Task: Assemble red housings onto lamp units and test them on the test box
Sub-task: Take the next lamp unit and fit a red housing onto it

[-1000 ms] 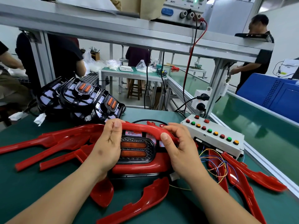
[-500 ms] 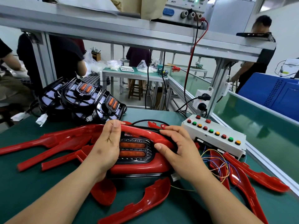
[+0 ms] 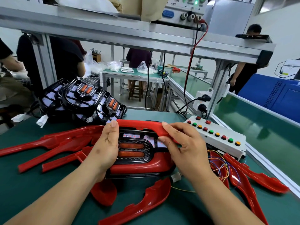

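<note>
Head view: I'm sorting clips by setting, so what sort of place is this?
Most likely a factory assembly line for lamps: a green conveyor belt runs alongside, loose red housings and black lamp units lie piled, and a push-button test box stands nearby.

A power supply (image 3: 183,12) sits on the overhead shelf (image 3: 113,33), a red wire (image 3: 190,65) hanging from it. A blue crate (image 3: 272,93) stands beyond the green conveyor belt (image 3: 253,125).

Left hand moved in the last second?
No. The left hand stays on the left end of the red housing, just as far from the test box.
</note>
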`<state>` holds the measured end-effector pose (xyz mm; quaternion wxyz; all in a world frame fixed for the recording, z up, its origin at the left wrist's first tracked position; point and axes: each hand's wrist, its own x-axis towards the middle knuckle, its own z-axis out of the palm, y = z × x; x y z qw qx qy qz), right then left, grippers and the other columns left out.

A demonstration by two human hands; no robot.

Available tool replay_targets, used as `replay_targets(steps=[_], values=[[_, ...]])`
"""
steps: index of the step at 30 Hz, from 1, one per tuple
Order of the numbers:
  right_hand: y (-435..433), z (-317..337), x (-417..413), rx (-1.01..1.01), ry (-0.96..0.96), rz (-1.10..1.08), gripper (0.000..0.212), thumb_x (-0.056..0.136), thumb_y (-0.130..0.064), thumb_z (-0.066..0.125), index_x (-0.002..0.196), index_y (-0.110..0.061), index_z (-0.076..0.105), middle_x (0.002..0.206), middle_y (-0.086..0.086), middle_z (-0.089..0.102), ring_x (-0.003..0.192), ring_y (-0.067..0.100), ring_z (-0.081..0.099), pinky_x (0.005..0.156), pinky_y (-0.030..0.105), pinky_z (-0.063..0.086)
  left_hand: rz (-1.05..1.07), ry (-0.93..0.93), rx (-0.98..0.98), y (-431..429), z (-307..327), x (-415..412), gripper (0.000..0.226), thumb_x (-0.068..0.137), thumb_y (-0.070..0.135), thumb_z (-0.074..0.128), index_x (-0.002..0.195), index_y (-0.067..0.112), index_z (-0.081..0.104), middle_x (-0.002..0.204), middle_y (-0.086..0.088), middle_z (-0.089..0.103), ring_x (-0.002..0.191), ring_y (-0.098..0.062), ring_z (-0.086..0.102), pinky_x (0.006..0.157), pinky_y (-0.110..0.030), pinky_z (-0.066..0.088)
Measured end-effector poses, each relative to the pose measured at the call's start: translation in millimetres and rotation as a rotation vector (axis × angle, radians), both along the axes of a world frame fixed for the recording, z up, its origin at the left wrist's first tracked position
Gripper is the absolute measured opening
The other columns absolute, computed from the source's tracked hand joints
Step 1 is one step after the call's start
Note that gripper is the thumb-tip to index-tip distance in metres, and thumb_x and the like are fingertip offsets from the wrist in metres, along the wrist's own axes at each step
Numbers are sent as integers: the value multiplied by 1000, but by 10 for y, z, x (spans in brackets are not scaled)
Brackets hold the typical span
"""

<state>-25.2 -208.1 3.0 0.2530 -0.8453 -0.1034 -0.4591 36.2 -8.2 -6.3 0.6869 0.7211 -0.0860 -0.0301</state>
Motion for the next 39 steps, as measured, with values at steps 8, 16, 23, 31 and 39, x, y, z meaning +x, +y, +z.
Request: replay_targets(steps=[8,16,23,31,39], values=[[-6,-34,-9,99,152,65,36,75,-12,82,109,-17,74,110,1,67,102,13,62,95,12,43,-29,53,-34,46,-21,37,100,60,94,31,147,45,29,155,2,37,140,-24,38,113,-52,35],[6,-47,-41,332,290,186,34,79,-8,78,107,-27,71,112,-7,63,110,2,58,101,15,41,-80,-35,-82,20,-17,-11,42,87,71,36,97,35,54,105,-23,68,97,-41,68,81,-55,58],[55,-81,-42,692,325,257,16,86,-12,70,89,-27,72,99,-5,67,97,8,62,93,30,47,-58,-131,-77,-14,8,-46,25,92,57,39,95,39,55,93,-11,69,88,-29,69,70,-40,62],[104,-83,-31,1043,375,477,24,76,-29,68,99,-24,67,97,1,71,87,13,66,73,26,55,-111,-105,-202,-6,3,-45,23,91,56,45,98,36,55,103,-27,67,89,-43,70,70,-56,60],[90,-85,-19,1058,394,481,20,74,-25,72,93,-22,70,92,3,72,79,15,66,67,29,57,-147,-113,-262,-38,-25,-54,32,82,61,52,97,34,54,97,-17,71,83,-33,74,60,-40,61]])
